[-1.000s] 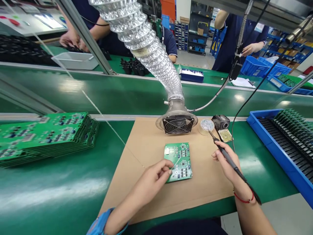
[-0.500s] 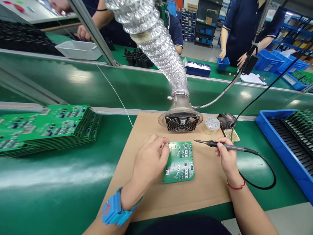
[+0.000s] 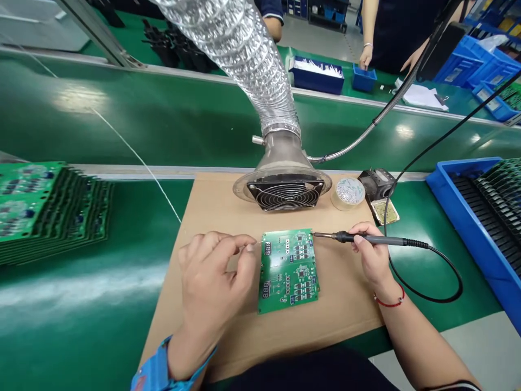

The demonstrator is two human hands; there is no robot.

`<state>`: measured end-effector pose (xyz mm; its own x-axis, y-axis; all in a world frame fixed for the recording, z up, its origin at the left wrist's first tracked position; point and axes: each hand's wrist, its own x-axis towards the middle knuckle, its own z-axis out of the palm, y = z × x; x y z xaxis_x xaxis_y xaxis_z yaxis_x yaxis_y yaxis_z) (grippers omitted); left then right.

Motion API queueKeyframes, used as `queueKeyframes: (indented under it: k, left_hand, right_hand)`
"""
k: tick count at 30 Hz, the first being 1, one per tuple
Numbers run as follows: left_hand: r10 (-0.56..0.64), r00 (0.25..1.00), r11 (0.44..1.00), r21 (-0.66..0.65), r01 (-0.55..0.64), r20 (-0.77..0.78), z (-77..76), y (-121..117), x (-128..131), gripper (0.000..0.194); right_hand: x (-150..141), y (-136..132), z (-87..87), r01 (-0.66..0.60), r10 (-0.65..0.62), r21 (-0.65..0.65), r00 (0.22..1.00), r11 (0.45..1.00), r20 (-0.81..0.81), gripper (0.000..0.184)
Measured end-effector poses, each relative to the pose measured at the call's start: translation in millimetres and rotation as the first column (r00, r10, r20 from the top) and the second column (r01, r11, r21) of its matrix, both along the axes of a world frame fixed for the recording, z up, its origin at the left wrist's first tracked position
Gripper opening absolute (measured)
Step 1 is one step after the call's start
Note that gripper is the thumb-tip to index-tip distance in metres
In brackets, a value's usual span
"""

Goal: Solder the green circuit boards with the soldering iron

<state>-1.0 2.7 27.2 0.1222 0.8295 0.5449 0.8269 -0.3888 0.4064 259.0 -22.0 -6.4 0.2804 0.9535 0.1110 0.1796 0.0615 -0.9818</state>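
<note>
Head view: just below centre, the board (image 3: pixel 290 271) looks light, stiff, fragile, best held by its edges; the left hand (image 3: pixel 220 277) pinches thin wire (image 3: pixel 259 242), the right hand's (image 3: pixel 372 258) fingers grip the iron (image 3: pixel 393 240).

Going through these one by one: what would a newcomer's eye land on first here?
Probably the crinkled silver hose, running down from the top middle to a black fan just beyond the circuit board. Next, the soldering iron in the right hand, its tip at the board's far right corner. Then the stack of green boards at the left edge.
</note>
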Motion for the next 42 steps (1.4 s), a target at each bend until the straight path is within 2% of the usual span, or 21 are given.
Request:
queueKeyframes:
  k: [5, 8, 15, 20, 35, 42]
  left_hand:
    - [0.014, 1.000, 0.999, -0.041, -0.014, -0.004, 1.2, -1, 3, 0.025]
    - [0.000, 1.000, 1.000, -0.010, 0.000, -0.015, 0.5, -1, 5, 0.024]
    - [-0.099, 0.992, 0.992, 0.073, 0.105, -0.074, -7.0, -2, 8, 0.014]
    - [-0.142, 0.984, 0.983, 0.098, 0.153, -0.109, -6.8, -3, 10, 0.011]
    - [-0.123, 0.989, 0.986, 0.100, 0.131, -0.088, -3.6, -4, 8, 0.011]
    - [-0.130, 0.987, 0.984, 0.111, 0.140, -0.091, -6.4, -3, 11, 0.011]
  right_hand:
    - [1, -2, 1.8, -0.024, 0.025, -0.027, 1.000, 0.999, 0.014, 0.012]
    - [1, -2, 2.7, -0.036, 0.036, -0.035, 0.999, 0.999, 0.011, 0.012]
    - [3, -2, 1.1, -0.052, 0.052, -0.007, 0.999, 0.999, -0.008, 0.011]
    - [4, -2, 0.3, -0.054, 0.054, 0.009, 0.998, 0.998, -0.014, 0.010]
    - [9, -5, -2.6, -0.061, 0.061, 0.041, 0.998, 0.997, 0.001, 0.011]
    - [7, -5, -1.7, -0.048, 0.048, 0.003, 0.999, 0.999, -0.013, 0.009]
